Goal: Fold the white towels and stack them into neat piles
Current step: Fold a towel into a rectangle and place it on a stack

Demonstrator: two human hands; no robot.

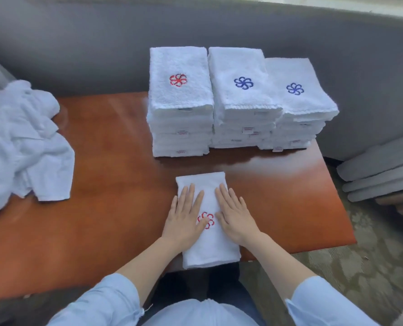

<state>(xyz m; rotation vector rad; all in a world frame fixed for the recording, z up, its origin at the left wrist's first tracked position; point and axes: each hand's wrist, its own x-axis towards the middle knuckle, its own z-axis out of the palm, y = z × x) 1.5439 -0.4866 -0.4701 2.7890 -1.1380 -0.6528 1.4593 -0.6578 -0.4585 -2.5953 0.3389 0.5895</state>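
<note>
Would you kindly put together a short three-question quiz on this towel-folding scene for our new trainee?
1. True or false: the left hand and the right hand both lie flat on the folded towel at the near edge of the table.
2. How many finished stacks stand at the far side of the table? A) two B) three C) five
3. Fill in: the emblem showing between the two hands is coloured ___.

Key: 1 true; 2 B; 3 red.
</note>
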